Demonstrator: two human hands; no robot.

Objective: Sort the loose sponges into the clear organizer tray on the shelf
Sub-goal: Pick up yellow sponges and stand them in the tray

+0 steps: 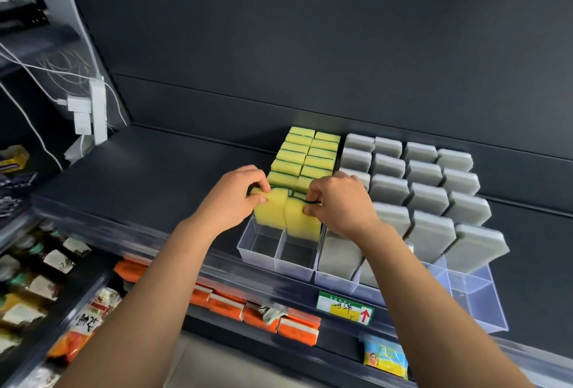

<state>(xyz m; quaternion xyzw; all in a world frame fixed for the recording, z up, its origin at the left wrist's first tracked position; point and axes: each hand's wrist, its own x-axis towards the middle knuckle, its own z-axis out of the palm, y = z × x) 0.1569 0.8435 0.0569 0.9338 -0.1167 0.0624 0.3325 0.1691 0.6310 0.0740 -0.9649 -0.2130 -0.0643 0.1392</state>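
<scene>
On the shelf: the clear organizer tray looks mostly filled, with yellow sponges in the two left columns and grey sponges to the right.
Left to do: the front slots are empty, and a couple on the far right too.
Left hand: fingers curled, pinching the top of the left sponge, which stands just behind the empty slots.
Right hand: same pinch on the right sponge beside it.

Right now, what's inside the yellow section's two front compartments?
Only bare floor shows in both front compartments. Behind, the left hand and right hand hold yellow sponges, hiding whatever lies beneath them.
</scene>
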